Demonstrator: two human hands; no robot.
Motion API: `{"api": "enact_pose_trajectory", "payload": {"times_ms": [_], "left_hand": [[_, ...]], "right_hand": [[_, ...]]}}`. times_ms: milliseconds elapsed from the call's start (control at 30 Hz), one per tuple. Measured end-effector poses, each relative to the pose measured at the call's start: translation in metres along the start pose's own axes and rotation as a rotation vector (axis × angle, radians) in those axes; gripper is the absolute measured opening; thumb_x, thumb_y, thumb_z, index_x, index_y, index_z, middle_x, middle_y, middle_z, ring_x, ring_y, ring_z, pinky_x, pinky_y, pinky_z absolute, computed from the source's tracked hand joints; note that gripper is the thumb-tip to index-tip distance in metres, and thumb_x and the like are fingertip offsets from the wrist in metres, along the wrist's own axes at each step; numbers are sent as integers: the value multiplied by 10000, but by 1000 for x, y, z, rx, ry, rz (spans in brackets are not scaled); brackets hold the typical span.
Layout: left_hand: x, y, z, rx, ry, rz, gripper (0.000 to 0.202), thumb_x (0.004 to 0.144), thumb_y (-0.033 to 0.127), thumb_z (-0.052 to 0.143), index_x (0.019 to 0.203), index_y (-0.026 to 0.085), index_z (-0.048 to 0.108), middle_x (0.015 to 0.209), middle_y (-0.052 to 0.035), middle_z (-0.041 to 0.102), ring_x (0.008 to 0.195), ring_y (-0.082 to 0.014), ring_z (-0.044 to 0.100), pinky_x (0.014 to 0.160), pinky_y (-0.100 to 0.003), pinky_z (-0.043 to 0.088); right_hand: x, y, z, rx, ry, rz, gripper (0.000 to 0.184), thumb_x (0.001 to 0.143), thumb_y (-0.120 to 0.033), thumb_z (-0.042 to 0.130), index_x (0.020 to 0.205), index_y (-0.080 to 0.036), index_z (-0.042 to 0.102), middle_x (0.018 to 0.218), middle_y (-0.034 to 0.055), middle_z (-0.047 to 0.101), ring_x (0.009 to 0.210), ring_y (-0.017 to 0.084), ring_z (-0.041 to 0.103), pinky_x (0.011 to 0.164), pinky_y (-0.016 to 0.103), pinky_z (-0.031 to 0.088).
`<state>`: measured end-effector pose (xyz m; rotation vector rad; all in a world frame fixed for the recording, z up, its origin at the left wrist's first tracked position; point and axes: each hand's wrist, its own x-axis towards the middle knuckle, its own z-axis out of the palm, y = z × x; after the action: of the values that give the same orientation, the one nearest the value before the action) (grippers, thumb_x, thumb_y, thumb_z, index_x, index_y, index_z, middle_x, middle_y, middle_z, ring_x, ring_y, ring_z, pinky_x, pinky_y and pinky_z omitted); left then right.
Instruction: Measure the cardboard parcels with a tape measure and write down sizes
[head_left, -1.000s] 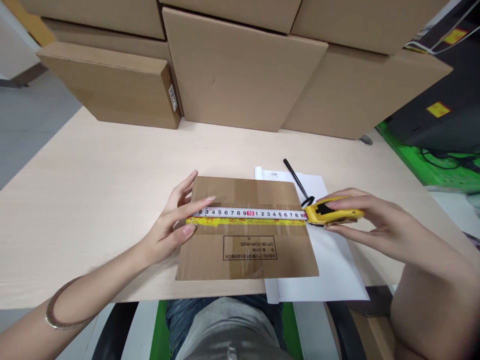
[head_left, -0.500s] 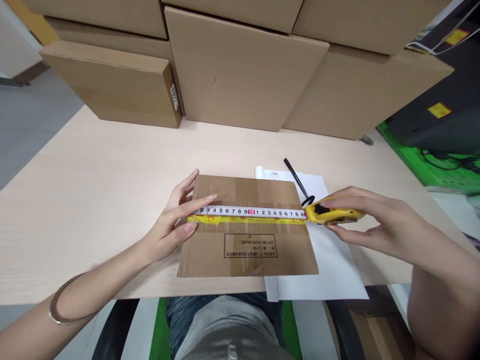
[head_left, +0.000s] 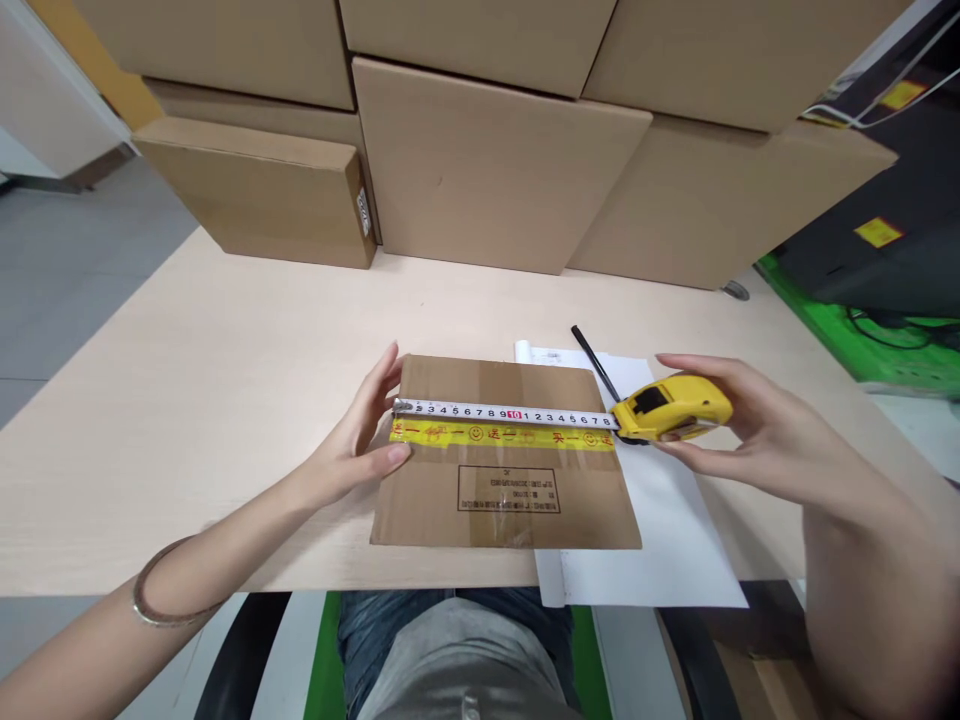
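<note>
A small flat cardboard box (head_left: 442, 520) lies near the table's front edge, with yellow printed tape (head_left: 510, 436) and a stamped label on its top. My left hand (head_left: 367, 430) grips its left edge, thumb on top and fingers at the side. Across the box runs the white tape measure blade (head_left: 480, 411), its metal hook at the box's left edge. In my right hand (head_left: 739, 430) is the yellow tape measure (head_left: 675, 407), thumb and fingers around its case, at the box's right edge. Under the box's right part lies white paper (head_left: 660, 540), with a black pen (head_left: 592, 358) on it.
Large cardboard boxes (head_left: 495, 170) stand stacked along the back of the table (head_left: 187, 420). A thinner box (head_left: 255, 200) leans at the back left. Dark equipment (head_left: 855, 240) with cables stands on a green surface at right.
My left index finger has come off the blade to the box's edge. The tape measure's case has tilted, and slightly less blade shows. The whole view has shifted a little.
</note>
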<state>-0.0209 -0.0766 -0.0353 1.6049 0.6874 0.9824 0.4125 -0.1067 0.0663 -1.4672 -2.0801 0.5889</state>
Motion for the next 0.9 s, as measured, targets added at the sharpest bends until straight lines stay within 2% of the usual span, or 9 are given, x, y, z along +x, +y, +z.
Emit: {"api": "enact_pose_trajectory", "payload": {"times_ms": [100,200,300,400,500,700,800,900], "left_hand": [[0,3,1,-12,-5,-34,927,901,512,744,1671,391,242,1772,-47,222,1626,-399,230,1326,-592,274],[0,4,1,-12,-5,-45,919,905,534,732,1670,378,249,1767,-63,225,1617,-414,248,1317,-605,293],[0,2,1,-6,-13,-29,905,910,517,733,1668,384,255,1765,-64,222,1611,-410,267,1318,-603,292],[1,-1,-1,-4,-23,-4,897,906,488,746,1659,409,267,1772,-50,209,1608,-399,287,1312,-591,309],[2,-2,-3,28,-37,21,902,904,490,749,1659,406,264,1775,-57,208,1603,-397,302,1310,-585,317],[3,-2,-5,39,-36,4,942,869,559,764,1658,349,293,1747,-96,255,1617,-422,243,1322,-619,266],[2,2,-2,13,-9,-25,935,863,543,774,1651,365,304,1740,-82,273,1628,-430,202,1332,-650,202],[1,8,1,-30,11,-85,932,851,542,788,1642,371,325,1761,-58,240,1637,-441,163,1336,-662,175]], "right_hand": [[8,2,6,39,-89,-6,563,858,-416,806,1388,-372,622,1310,57,714,1027,243,750,802,359,662],[14,-4,9,3,-117,-111,488,858,-390,804,1312,-350,631,1218,48,732,968,237,741,804,362,643],[18,-16,9,-78,-138,-186,493,880,-367,776,1334,-373,585,1159,32,733,912,240,732,778,376,620],[22,-34,10,-120,-167,-241,500,896,-350,754,1355,-399,562,1135,18,743,919,262,735,793,398,602],[31,-57,16,-107,-225,-266,500,914,-375,748,1375,-365,555,1172,31,753,969,264,744,811,384,592],[65,-107,49,-54,-366,-354,381,999,-365,637,1354,-247,570,1196,70,744,1030,241,725,830,361,568],[71,-114,61,-11,-304,-415,301,997,-353,632,1276,-247,597,1190,75,744,1063,252,713,863,384,567],[62,-99,58,146,-67,-337,337,936,-359,739,1230,-281,593,1189,55,732,1044,234,719,861,368,585]]}}
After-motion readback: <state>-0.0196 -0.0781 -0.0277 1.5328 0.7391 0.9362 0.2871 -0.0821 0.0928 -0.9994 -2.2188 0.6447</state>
